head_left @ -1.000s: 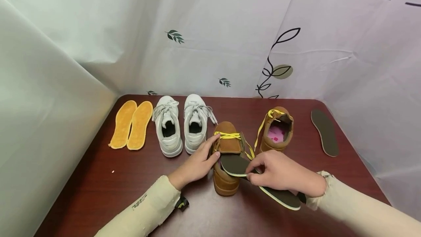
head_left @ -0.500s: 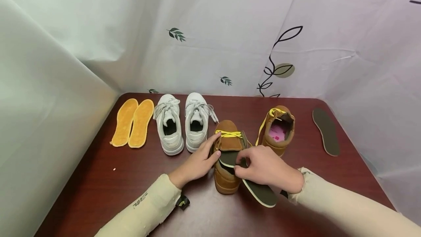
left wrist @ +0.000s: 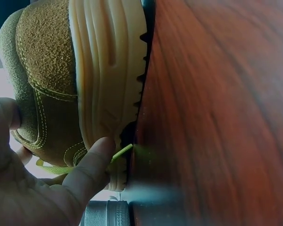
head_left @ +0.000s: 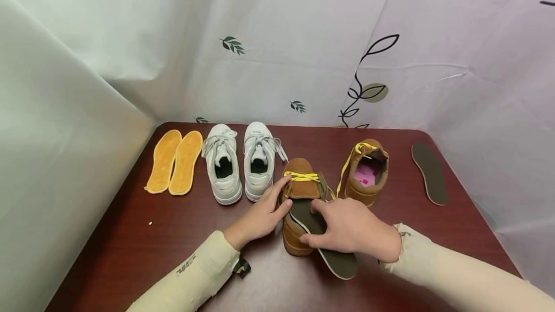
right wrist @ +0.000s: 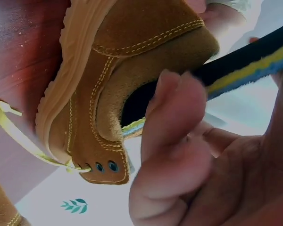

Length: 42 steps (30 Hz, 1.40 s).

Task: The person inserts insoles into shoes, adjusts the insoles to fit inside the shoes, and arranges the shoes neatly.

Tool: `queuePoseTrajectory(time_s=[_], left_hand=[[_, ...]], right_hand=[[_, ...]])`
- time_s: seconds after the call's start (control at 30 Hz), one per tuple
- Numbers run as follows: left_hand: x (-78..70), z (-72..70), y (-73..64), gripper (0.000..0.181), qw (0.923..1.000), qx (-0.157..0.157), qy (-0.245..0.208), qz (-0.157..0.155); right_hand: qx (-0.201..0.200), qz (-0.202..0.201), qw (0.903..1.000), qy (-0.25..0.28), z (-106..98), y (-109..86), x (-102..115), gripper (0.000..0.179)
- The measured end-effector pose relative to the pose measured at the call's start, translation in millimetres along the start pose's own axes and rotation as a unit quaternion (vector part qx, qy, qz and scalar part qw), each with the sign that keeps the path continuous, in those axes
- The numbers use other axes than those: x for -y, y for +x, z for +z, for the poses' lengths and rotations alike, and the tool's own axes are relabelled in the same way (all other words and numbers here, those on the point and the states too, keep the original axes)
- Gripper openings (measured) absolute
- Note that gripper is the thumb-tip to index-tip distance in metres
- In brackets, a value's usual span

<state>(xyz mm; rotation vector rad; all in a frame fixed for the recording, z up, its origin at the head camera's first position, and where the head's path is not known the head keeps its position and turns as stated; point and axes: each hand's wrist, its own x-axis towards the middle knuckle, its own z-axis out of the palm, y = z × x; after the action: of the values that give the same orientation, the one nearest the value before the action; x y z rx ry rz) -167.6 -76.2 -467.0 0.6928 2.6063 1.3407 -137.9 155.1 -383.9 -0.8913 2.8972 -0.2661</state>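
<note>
A brown suede shoe (head_left: 297, 242) with yellow laces stands on the table, toe pointing away. My left hand (head_left: 260, 218) holds its left side; in the left wrist view the thumb is at the padded collar and a finger (left wrist: 92, 165) lies along the sole edge. My right hand (head_left: 353, 230) grips a dark insole (head_left: 338, 261), thumb on its near edge and fingers on top. The insole's front end is in the shoe opening, its tip hidden under the tongue; its heel end sticks out to the right. Yellow and blue layers show on the insole's edge (right wrist: 254, 70) in the right wrist view.
The other brown shoe (head_left: 362, 194), pink inside, stands behind my right hand. A second dark insole (head_left: 429, 172) lies far right. Two white sneakers (head_left: 227, 191) and two orange insoles (head_left: 185, 162) are at the left back. A white curtain (head_left: 277, 61) surrounds the table (head_left: 130, 254).
My right hand has moved left with the insole, bringing it over the shoe opening and more in line with the shoe. The fingers have spread wider along it. The left hand stays put.
</note>
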Motion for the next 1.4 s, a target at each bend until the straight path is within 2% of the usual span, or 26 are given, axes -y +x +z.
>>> queuePoseTrajectory(time_s=[0.1, 0.2, 0.33, 0.43, 0.7, 0.9, 1.13, 1.27, 1.4], left_hand=[[-0.9, 0.1, 0.8, 0.062, 1.0, -0.003, 0.002, 0.002], [-1.5, 0.4, 1.2, 0.061, 1.0, -0.005, 0.002, 0.0], [-0.7, 2.1, 0.4, 0.061, 0.9999, -0.009, 0.002, -0.012], [0.0, 3.6, 0.3, 0.06, 0.9998, -0.012, 0.006, -0.014], [1.4, 5.5, -0.1, 0.061, 0.9999, -0.002, 0.015, -0.008], [0.5, 4.2, -1.1, 0.061, 0.9999, -0.002, 0.014, -0.01], [1.3, 5.4, -0.9, 0.061, 0.9997, -0.007, 0.019, -0.011], [1.5, 6.0, -0.4, 0.06, 0.9996, -0.011, 0.025, -0.005], [0.8, 6.5, -0.4, 0.06, 0.9995, -0.013, 0.027, -0.001]], right_hand=[[-0.022, -0.004, 0.9995, -0.02, 1.1, -0.1, 0.8, 0.03], [-0.024, -0.008, 0.9997, 0.0, 0.8, 4.4, -0.1, 0.017], [-0.006, 0.002, 0.9991, 0.043, 1.2, 14.5, -0.7, 0.019], [0.001, 0.018, 0.9986, 0.051, 4.8, 21.0, -1.0, 0.018], [0.013, 0.033, 0.9992, 0.019, 11.4, 19.5, 0.5, 0.033], [0.012, 0.027, 0.9987, -0.041, 5.3, 11.2, 6.1, 0.048], [-0.011, 0.021, 0.9982, -0.054, 3.7, 8.4, 7.0, 0.033], [-0.031, 0.009, 0.9989, -0.034, 3.8, 11.6, 4.6, 0.029], [-0.034, -0.009, 0.9994, -0.006, 2.3, 15.7, 2.2, 0.033]])
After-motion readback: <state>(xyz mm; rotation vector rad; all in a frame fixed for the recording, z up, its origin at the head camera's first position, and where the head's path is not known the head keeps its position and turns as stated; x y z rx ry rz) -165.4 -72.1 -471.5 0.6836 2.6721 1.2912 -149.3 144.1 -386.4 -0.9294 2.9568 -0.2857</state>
